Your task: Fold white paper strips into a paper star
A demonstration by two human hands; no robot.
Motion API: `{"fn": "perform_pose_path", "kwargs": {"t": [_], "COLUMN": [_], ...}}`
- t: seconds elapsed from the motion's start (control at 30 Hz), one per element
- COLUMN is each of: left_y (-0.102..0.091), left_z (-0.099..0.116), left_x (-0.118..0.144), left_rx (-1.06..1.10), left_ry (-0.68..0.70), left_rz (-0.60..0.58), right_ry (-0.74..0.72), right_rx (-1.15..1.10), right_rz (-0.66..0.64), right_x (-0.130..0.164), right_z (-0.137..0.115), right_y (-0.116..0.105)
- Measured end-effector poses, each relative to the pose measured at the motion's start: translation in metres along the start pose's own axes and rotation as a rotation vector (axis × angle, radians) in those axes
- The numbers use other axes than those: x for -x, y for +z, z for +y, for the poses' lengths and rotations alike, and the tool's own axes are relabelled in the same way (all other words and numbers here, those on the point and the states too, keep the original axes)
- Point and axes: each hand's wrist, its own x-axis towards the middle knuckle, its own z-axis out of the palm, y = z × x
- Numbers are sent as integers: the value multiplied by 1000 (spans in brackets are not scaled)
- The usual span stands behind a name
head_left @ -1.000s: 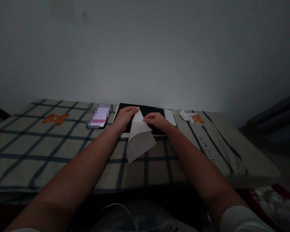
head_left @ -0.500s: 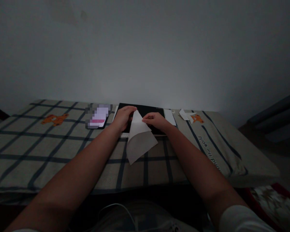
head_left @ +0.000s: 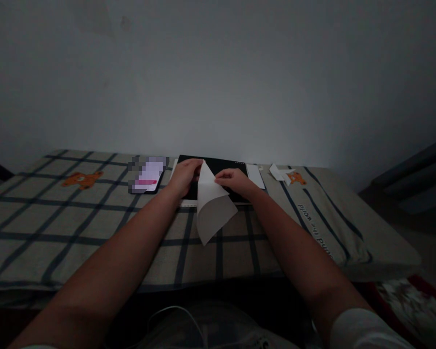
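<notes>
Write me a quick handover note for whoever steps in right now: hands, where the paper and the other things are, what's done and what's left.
Left hand: pinching the paper sheet at its top corner, over the black tablet.
Right hand: gripping the sheet's right edge, resting on the tablet.
The sheet is lifted and curled into a cone-like fold, its lower point hanging over the checked bedcover.
Nearby: phone left of the tablet, white paper scraps to its right.
Done: sheet picked up and partly bent over, no flat crease visible.
Left: judging by the hold, pressing the fold flat, probably against the tablet.
</notes>
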Motion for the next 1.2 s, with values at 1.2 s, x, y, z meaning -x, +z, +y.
{"fn": "perform_pose_path", "kwargs": {"t": [1.2], "left_y": [-7], "left_z": [-7], "left_x": [-1], "left_rx": [-128], "left_ry": [-44], "left_rz": [-54], "right_ry": [31], "right_rx": [109], "right_rz": [34], "right_x": [3], "right_z": [-8], "right_y": [-21]}}
